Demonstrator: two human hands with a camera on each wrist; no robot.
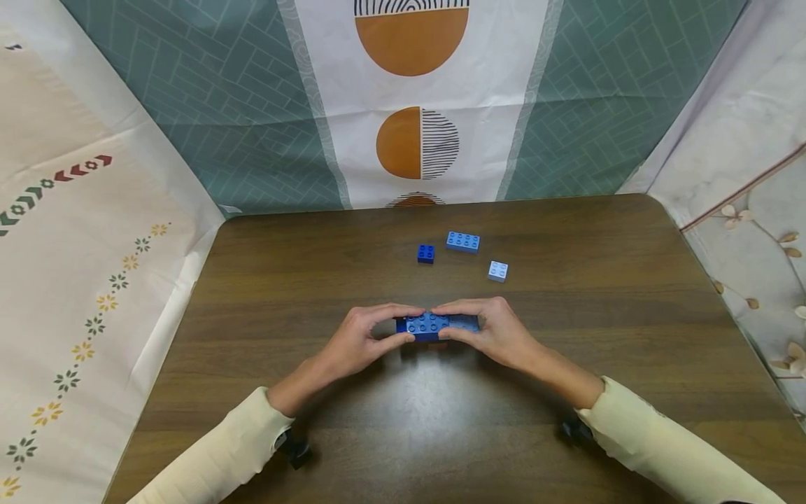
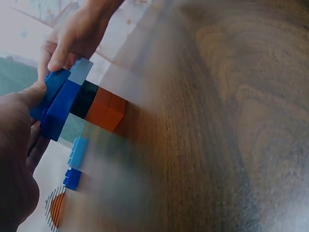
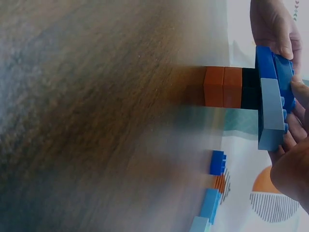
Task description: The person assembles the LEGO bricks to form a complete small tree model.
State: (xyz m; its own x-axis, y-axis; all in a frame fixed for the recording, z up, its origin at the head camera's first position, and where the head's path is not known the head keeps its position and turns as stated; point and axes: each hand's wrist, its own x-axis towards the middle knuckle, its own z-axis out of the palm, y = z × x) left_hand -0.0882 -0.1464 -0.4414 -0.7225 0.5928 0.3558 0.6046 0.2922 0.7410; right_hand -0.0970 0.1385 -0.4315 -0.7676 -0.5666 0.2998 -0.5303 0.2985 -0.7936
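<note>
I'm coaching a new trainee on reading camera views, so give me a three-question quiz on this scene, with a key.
1. How many loose bricks lie on the table beyond the hands?
2. True or false: the orange bricks sit lowest in the stack.
3. What are the left hand and right hand both gripping?
A) One of the loose bricks
B) The top blue brick of the stack
C) The table edge

Key: 1. Three. 2. True. 3. B.
</note>
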